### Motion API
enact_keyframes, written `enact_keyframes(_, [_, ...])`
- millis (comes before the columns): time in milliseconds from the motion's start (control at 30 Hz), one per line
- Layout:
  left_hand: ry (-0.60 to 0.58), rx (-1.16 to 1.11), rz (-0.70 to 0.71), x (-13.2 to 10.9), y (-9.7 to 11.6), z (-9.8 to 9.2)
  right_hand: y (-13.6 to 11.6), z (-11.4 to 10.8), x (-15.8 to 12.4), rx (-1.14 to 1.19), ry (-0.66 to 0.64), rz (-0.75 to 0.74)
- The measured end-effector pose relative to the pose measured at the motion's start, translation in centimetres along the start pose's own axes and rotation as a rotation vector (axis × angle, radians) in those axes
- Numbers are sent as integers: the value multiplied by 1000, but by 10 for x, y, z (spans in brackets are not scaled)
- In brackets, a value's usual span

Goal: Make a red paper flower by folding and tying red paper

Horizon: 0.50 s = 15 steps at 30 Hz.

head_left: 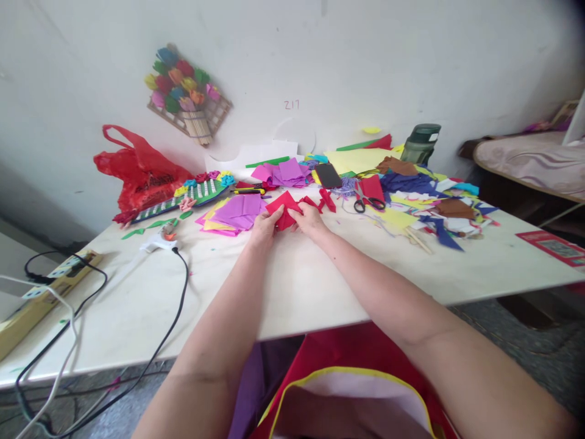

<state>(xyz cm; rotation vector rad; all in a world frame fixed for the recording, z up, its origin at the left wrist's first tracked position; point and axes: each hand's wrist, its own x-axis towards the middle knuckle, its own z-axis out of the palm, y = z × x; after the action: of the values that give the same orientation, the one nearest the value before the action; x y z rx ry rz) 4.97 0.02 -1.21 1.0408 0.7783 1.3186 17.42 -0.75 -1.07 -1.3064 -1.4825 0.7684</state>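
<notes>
Between my two hands, just above the white table (315, 274), is a piece of red paper (286, 202) with a pointed top corner. My left hand (265, 224) pinches its left side, and my right hand (307, 218) pinches the right side. The undersides of the fingers are hidden. Close to my left hand lies a stack of purple, yellow and pink paper sheets (237, 212). Small folded red pieces (326, 200) rest just beyond my right hand. Farther right, scissors (368, 200) with dark handles lie on red paper.
A white glue gun (159, 239) with a black cord lies left, near a power strip (59, 277). Behind it are a green board with paper flowers (183, 201) and a red plastic bag (141, 167). Coloured scraps (411, 189), a phone (328, 176) and a green bottle (421, 145) occupy the back right.
</notes>
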Motion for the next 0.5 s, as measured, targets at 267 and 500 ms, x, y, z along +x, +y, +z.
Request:
enact_keyframes(267, [21,42,-20,-1,2,-1,1,0,0,-30,-9,0])
enact_keyframes(500, [53,74,-14,1,-1,-5,3,1,1,-38,-20,-4])
